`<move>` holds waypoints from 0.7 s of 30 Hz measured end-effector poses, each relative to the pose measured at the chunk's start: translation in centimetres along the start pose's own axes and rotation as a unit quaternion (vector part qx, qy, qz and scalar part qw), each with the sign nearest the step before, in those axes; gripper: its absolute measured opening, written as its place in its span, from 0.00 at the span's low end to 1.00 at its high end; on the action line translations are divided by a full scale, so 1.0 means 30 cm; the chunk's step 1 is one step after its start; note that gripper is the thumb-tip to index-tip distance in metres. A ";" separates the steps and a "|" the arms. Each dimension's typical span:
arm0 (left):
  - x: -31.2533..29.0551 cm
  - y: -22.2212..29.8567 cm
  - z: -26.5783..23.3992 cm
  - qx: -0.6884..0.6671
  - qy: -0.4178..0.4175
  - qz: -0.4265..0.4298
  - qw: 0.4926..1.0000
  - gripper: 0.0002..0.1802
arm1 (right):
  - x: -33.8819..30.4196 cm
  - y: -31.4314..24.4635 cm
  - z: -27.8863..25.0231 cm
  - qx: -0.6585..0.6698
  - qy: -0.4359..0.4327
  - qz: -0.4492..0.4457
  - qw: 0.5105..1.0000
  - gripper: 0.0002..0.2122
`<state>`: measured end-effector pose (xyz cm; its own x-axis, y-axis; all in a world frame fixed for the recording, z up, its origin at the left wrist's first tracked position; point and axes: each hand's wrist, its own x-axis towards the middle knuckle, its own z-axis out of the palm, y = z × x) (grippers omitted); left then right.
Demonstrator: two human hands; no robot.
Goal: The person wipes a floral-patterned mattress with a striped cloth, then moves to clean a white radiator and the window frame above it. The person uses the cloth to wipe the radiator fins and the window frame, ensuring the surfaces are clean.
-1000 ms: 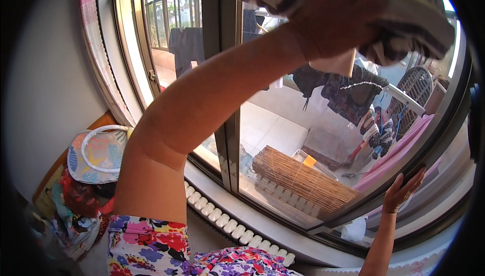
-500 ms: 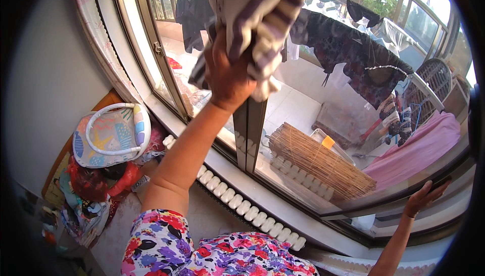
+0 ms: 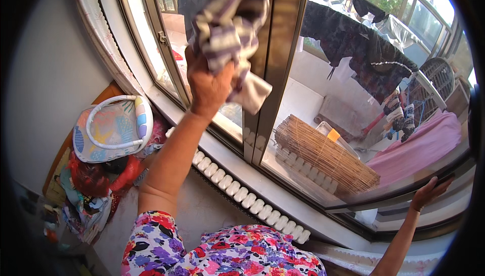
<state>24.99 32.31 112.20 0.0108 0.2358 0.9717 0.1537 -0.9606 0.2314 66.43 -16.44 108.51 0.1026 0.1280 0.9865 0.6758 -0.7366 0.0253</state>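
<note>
My left hand (image 3: 208,88) is raised in front of the window, its fingers closed around a crumpled striped cloth (image 3: 230,36) in off-white and purple. The cloth bunches above my fist, and a loose corner hangs down on the right. Behind it stands the window's dark metal middle post (image 3: 275,69); whether the cloth touches post or glass I cannot tell. Far to the right, my right hand (image 3: 429,193) is open with fingers stretched, by the window frame (image 3: 389,197). It appears to rest against the frame and holds nothing.
A white radiator (image 3: 237,192) runs below the sill. At left, a padded play mat with an arch (image 3: 108,129) sits on a pile of clothes (image 3: 91,200). Through the glass show dark hung clothes (image 3: 348,38), a rolled bamboo blind (image 3: 326,154) and a pink cloth (image 3: 417,147).
My left hand has moved left with the striped cloth, away from the middle post, and the cloth's folds have shifted. My right hand stays by the frame, and the view has shifted slightly.
</note>
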 end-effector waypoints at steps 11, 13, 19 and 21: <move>0.253 -0.185 0.186 0.140 0.011 0.167 0.976 0.05 | -0.001 0.022 -0.050 -0.016 -0.019 0.032 0.999 0.29; -0.086 -0.286 0.204 0.001 0.026 -0.009 1.000 0.12 | 0.000 0.005 -0.027 0.008 -0.018 0.035 0.999 0.30; -1.114 -0.431 0.140 0.075 -0.248 -0.473 0.842 0.19 | 0.017 0.003 -0.010 0.026 -0.022 0.039 0.999 0.29; -1.090 -0.368 0.134 0.048 -0.204 -0.619 0.757 0.19 | 0.012 0.021 -0.026 0.012 -0.015 0.049 0.999 0.28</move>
<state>26.92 35.78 77.69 0.1017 0.9910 -0.0872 0.3662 0.0443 0.9295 66.32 -17.39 109.02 0.1898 0.0762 0.9789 0.6783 -0.7309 -0.0746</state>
